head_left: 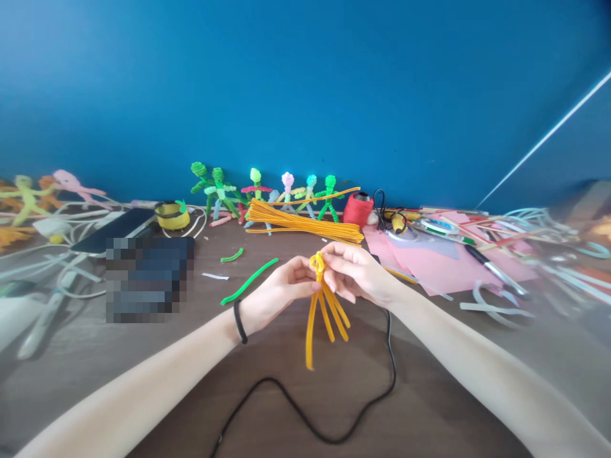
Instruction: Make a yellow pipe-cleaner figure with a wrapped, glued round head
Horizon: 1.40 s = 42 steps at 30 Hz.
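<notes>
- Nearest, a black cord [329, 441] snakes over the bench [286, 413] along the lower middle of the frame, below the hanging strands
- Just above it, at the middle of the frame, is the yellow piece [319, 277], held up between two hands, with its long axis close to upright: loop at the top, strands pointing down and fanning to the lower right
- The left hand [281, 286] comes in from the lower left, its fingers pinching the piece at the neck just under the loop, thumb across the front
- The right hand [356, 270] comes in from the right, thumb and forefinger pinching at the right edge of the loop, the other fingers curled behind; neither hand is nearer, as both touch the piece, the right a little higher on it
- The piece looks fuzzy and bendy, like pipe cleaner, with a small tight loop and at least four loose strands, the leftmost reaching lowest
- Left of the hands lie a long green strip [249, 282] and a short green one [232, 255], apart from each other
- Farther up, above the hands, a loose yellow bundle [305, 222] lies across the frame, its long axis nearly level
- Behind it small twisted figures [329, 194] stand in a row before the blue wall [305, 83]
</notes>
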Available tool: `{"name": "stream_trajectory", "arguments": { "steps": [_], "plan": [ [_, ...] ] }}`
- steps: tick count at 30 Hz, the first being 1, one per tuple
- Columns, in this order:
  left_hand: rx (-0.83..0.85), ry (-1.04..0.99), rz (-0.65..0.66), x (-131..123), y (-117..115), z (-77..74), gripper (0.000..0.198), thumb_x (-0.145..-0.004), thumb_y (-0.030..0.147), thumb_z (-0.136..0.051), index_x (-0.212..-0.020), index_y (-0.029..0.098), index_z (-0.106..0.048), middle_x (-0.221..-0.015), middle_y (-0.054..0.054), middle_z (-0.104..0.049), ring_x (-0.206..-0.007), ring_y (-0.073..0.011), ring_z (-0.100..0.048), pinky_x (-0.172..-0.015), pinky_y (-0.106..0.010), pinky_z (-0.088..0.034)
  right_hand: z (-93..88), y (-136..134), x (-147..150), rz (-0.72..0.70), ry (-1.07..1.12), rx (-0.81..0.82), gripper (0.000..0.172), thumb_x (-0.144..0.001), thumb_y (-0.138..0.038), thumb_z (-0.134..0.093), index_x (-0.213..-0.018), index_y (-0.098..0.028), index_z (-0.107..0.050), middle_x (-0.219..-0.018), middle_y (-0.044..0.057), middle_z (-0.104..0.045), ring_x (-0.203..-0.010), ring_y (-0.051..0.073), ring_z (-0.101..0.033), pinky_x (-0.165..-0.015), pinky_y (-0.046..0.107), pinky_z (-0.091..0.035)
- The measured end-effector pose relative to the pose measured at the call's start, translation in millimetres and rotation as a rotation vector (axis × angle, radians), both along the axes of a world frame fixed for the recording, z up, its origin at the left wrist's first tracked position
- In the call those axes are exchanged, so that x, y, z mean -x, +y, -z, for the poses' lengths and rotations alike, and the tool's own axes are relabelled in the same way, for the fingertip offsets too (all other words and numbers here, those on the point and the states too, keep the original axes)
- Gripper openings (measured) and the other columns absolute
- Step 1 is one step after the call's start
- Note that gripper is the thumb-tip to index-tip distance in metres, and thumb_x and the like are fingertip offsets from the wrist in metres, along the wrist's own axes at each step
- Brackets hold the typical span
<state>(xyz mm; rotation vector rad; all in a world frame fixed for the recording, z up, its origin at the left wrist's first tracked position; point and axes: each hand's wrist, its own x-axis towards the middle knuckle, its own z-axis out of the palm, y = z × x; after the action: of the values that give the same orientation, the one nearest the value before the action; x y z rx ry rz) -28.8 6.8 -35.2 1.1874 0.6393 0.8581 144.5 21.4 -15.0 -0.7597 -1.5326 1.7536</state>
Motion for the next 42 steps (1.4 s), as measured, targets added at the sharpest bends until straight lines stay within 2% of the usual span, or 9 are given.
{"name": "stream_trajectory", "arguments": {
  "steps": [5,12,18,22,28,30,33,36,42],
  "plan": [
    [-0.071,0.036,-0.038,-1.7,-1.5,-1.4,0.020,-0.072,0.021,-0.061,-0.086,0.016,-0.047,-0.085,-0.002,-0.059,-0.086,-0.0149,-0.057,-0.084,-0.033,-0.040,-0.1,-0.1,0.6,-0.001,0.009,0.033,0.015,-0.084,-0.031,-0.048,-0.086,-0.016,-0.046,-0.050,-0.005,-0.056,-0.029,0.004,-0.042,-0.028,0.015,-0.026],
    [-0.075,0.034,-0.089,-1.1,-2.8,-2.5,0.024,-0.077,0.020,-0.056,-0.095,0.021,-0.040,-0.082,0.000,-0.060,-0.081,-0.0135,-0.057,-0.077,-0.030,-0.040,-0.4,1.0,0.6,0.061,-0.020,0.017,0.017,-0.082,-0.033,-0.049,-0.086,-0.017,-0.045,-0.050,-0.005,-0.056,-0.029,0.004,-0.041,-0.028,0.015,-0.025],
    [-0.032,0.013,-0.099,-1.0,-3.1,-5.1,0.019,-0.076,0.019,-0.056,-0.091,0.020,-0.045,-0.080,0.000,-0.060,-0.083,-0.0131,-0.056,-0.067,-0.023,-0.037,0.6,2.2,-0.6,0.106,-0.071,-0.029,0.020,-0.080,-0.034,-0.051,-0.085,-0.016,-0.047,-0.047,-0.005,-0.054,-0.028,0.004,-0.039,-0.028,0.016,-0.024],
    [0.020,-0.013,-0.102,-1.0,-4.7,-8.8,0.016,-0.076,0.021,-0.055,-0.091,0.020,-0.049,-0.078,0.001,-0.059,-0.075,-0.0106,-0.055,-0.065,-0.021,-0.039,1.4,3.0,-1.8,0.163,-0.155,-0.116,0.019,-0.080,-0.034,-0.050,-0.085,-0.016,-0.048,-0.048,-0.005,-0.053,-0.028,0.004,-0.038,-0.029,0.016,-0.026],
    [0.060,0.050,-0.096,-0.5,-2.4,-5.5,0.021,-0.075,0.029,-0.057,-0.092,0.021,-0.050,-0.074,0.002,-0.059,-0.044,-0.0021,-0.042,-0.043,-0.017,-0.032,0.4,0.1,-3.0,0.294,-0.261,-0.435,0.017,-0.077,-0.021,-0.051,-0.093,-0.019,-0.045,-0.060,-0.006,-0.050,-0.043,0.005,-0.044,-0.041,0.018,-0.035],
    [0.056,0.087,-0.102,-0.6,-1.2,-4.5,0.022,-0.074,0.031,-0.058,-0.092,0.020,-0.050,-0.073,0.001,-0.059,-0.043,-0.0013,-0.040,-0.040,-0.015,-0.028,-0.3,-0.4,-3.6,0.273,-0.290,-0.513,0.022,-0.077,-0.017,-0.050,-0.099,-0.020,-0.048,-0.066,-0.004,-0.050,-0.050,0.006,-0.046,-0.048,0.019,-0.037],
    [0.033,0.145,-0.079,-0.9,-0.6,-4.7,0.023,-0.073,0.031,-0.059,-0.091,0.019,-0.050,-0.073,0.000,-0.060,-0.043,-0.0011,-0.038,-0.039,-0.015,-0.024,-1.5,0.4,-4.8,0.227,-0.349,-0.537,0.014,-0.081,-0.020,-0.045,-0.092,-0.018,-0.054,-0.071,-0.001,-0.053,-0.057,0.007,-0.048,-0.054,0.021,-0.039],
    [0.016,0.206,-0.052,-0.8,-0.9,-6.2,0.023,-0.073,0.032,-0.058,-0.090,0.018,-0.051,-0.073,0.000,-0.060,-0.044,-0.0011,-0.036,-0.040,-0.016,-0.022,-3.0,2.3,-6.4,0.198,-0.393,-0.529,0.012,-0.080,-0.026,-0.049,-0.085,-0.017,-0.054,-0.072,0.000,-0.054,-0.062,0.009,-0.050,-0.057,0.023,-0.040],
    [0.005,0.315,-0.044,1.0,-0.7,-7.8,0.021,-0.074,0.031,-0.057,-0.090,0.018,-0.054,-0.073,0.001,-0.058,-0.052,-0.0032,-0.040,-0.042,-0.015,-0.023,-7.5,2.9,-9.8,0.123,-0.516,-0.570,0.006,-0.077,-0.022,-0.052,-0.080,-0.017,-0.052,-0.072,-0.001,-0.054,-0.064,0.010,-0.050,-0.059,0.023,-0.039]
  ]
}}
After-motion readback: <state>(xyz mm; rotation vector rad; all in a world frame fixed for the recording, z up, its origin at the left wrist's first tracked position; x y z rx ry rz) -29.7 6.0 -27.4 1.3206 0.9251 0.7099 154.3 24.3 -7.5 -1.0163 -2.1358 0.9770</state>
